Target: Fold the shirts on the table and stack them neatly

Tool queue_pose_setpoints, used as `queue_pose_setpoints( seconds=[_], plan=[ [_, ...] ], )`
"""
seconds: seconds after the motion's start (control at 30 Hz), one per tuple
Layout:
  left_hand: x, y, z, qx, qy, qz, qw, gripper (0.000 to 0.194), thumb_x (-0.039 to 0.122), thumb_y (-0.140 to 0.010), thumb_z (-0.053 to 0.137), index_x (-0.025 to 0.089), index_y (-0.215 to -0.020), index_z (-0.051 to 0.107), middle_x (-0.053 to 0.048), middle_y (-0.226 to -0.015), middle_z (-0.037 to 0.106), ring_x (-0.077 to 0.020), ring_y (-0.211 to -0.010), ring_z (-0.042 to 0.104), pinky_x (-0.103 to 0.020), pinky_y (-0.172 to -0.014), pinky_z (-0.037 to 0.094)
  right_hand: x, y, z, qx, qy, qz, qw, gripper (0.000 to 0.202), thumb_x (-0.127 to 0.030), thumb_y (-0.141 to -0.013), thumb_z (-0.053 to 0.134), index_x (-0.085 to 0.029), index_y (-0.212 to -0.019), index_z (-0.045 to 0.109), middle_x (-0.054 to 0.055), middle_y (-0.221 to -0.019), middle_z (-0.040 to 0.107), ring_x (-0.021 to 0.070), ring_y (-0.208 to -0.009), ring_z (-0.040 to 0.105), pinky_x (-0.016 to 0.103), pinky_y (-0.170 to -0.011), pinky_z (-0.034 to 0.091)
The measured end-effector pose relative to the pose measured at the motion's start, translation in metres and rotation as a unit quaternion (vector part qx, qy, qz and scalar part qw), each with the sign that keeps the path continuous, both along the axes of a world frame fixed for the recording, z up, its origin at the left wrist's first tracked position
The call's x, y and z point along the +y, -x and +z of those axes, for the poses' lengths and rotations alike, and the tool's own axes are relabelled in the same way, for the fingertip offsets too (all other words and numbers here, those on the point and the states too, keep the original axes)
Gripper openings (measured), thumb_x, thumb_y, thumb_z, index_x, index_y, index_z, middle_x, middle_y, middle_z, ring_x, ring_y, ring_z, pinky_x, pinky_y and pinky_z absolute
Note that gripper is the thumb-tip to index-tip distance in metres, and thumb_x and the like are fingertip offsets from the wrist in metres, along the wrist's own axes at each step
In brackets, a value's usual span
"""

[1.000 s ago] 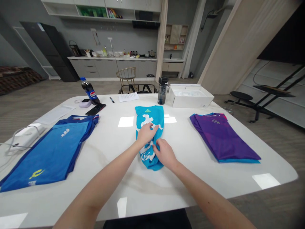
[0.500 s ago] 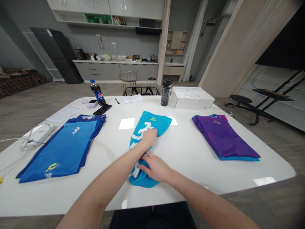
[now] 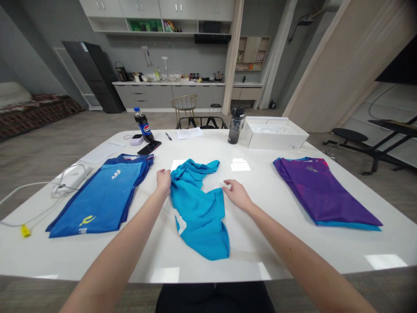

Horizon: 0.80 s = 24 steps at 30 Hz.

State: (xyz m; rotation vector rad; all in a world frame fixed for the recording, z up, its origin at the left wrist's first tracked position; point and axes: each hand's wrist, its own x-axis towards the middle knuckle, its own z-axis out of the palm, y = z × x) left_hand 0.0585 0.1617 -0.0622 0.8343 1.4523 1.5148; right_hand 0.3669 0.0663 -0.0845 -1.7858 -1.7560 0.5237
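Note:
A turquoise T-shirt point(image 3: 198, 208) lies crumpled and partly turned over in the middle of the white table point(image 3: 250, 252), with a bit of white print showing at its left side. My left hand point(image 3: 163, 181) is closed on the shirt's upper left edge. At the right side, the fingertips of my right hand point(image 3: 239, 195) pinch a corner of the same cloth. Between the two hands the fabric is bunched in folds, and its far end curls to the right.
Folded blue shirts point(image 3: 107, 191) lie at left, a folded purple shirt point(image 3: 325, 191) at right. Farther back stand a cola bottle point(image 3: 143, 126), a phone point(image 3: 150, 148), a dark tumbler point(image 3: 235, 126) and a white box point(image 3: 276, 134). A power strip point(image 3: 71, 178) with cables sits at the left edge.
My crossed arms have come apart, left hand to the left and right hand to the right. The shirt has turned over, hiding most of its white print and its logo.

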Motion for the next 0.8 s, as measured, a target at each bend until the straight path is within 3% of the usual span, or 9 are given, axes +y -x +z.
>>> queue_pose_setpoints(
  seconds=[0.1,0.23,0.3,0.37,0.43,0.53,0.63,0.7,0.8],
  plan=[
    [-0.013,0.002,0.006,0.302,-0.115,-0.041,0.945,0.031,0.019,-0.081,0.060,0.022,-0.112,0.061,-0.010,-0.121,0.061,-0.0266,-0.124,0.055,-0.045,-0.113,0.040,0.017,0.017,-0.003,-0.025,0.006,0.028,0.999,0.035,-0.029,-0.093,0.062,-0.014,-0.123,0.070,0.011,-0.120,0.072,0.0214,-0.102,0.067,0.030,-0.096,0.047],
    [-0.025,-0.024,0.018,0.565,-0.218,-0.286,0.742,0.022,0.019,-0.088,0.054,0.025,-0.106,0.065,-0.007,-0.112,0.064,-0.0247,-0.111,0.060,-0.040,-0.101,0.048,0.033,0.041,-0.001,-0.097,0.004,0.062,0.993,0.035,-0.034,-0.096,0.058,-0.015,-0.123,0.071,0.012,-0.126,0.070,0.0258,-0.118,0.061,0.033,-0.102,0.042],
    [-0.023,-0.034,0.019,0.619,-0.211,-0.301,0.694,0.025,0.021,-0.087,0.058,0.025,-0.111,0.065,-0.009,-0.118,0.063,-0.0277,-0.114,0.058,-0.043,-0.099,0.048,0.039,0.049,0.002,-0.125,0.008,0.070,0.990,0.035,-0.037,-0.098,0.056,-0.018,-0.123,0.072,0.011,-0.129,0.069,0.0277,-0.120,0.059,0.036,-0.102,0.042],
    [-0.011,-0.037,0.017,0.647,-0.168,-0.276,0.691,0.026,0.022,-0.085,0.063,0.024,-0.111,0.067,-0.011,-0.120,0.062,-0.0316,-0.115,0.057,-0.045,-0.097,0.047,0.042,0.053,0.005,-0.143,0.009,0.077,0.987,0.038,-0.039,-0.098,0.056,-0.021,-0.129,0.068,0.010,-0.134,0.066,0.0300,-0.123,0.055,0.041,-0.101,0.042],
    [0.010,-0.032,0.015,0.632,-0.120,-0.266,0.718,0.020,0.018,-0.084,0.063,0.024,-0.102,0.069,-0.012,-0.115,0.063,-0.0321,-0.111,0.058,-0.044,-0.095,0.047,0.045,0.055,0.007,-0.151,0.008,0.081,0.985,0.043,-0.040,-0.098,0.056,-0.022,-0.136,0.063,0.011,-0.140,0.063,0.0323,-0.126,0.052,0.046,-0.100,0.041],
    [0.051,-0.015,0.017,0.538,-0.117,-0.223,0.805,0.013,0.017,-0.087,0.059,0.024,-0.092,0.069,-0.010,-0.102,0.064,-0.0295,-0.104,0.061,-0.042,-0.098,0.047,0.050,0.054,0.006,-0.156,0.010,0.079,0.985,0.042,-0.040,-0.098,0.055,-0.023,-0.135,0.063,0.013,-0.141,0.060,0.0335,-0.127,0.050,0.049,-0.100,0.040],
    [0.081,-0.001,0.021,0.422,-0.150,-0.040,0.893,0.021,0.021,-0.090,0.056,0.019,-0.108,0.066,-0.013,-0.113,0.061,-0.0303,-0.113,0.058,-0.044,-0.106,0.042,0.057,0.053,0.003,-0.153,0.009,0.072,0.986,0.038,-0.039,-0.099,0.053,-0.021,-0.131,0.065,0.014,-0.138,0.061,0.0328,-0.125,0.051,0.049,-0.100,0.040],
    [0.083,-0.001,0.023,0.413,-0.165,0.023,0.895,0.031,0.020,-0.092,0.054,0.016,-0.122,0.061,-0.016,-0.126,0.056,-0.0315,-0.123,0.053,-0.046,-0.111,0.037,0.063,0.055,0.002,-0.143,0.003,0.067,0.987,0.039,-0.039,-0.100,0.053,-0.020,-0.131,0.065,0.015,-0.136,0.062,0.0324,-0.124,0.052,0.048,-0.100,0.040],
    [0.061,-0.016,0.019,0.506,-0.180,-0.113,0.836,0.037,0.029,-0.092,0.059,0.019,-0.128,0.059,-0.015,-0.131,0.057,-0.0326,-0.127,0.050,-0.047,-0.113,0.034,0.073,0.062,0.002,-0.125,-0.002,0.077,0.989,0.039,-0.038,-0.100,0.052,-0.020,-0.133,0.064,0.013,-0.135,0.064,0.0312,-0.125,0.053,0.046,-0.102,0.040]
  ],
)
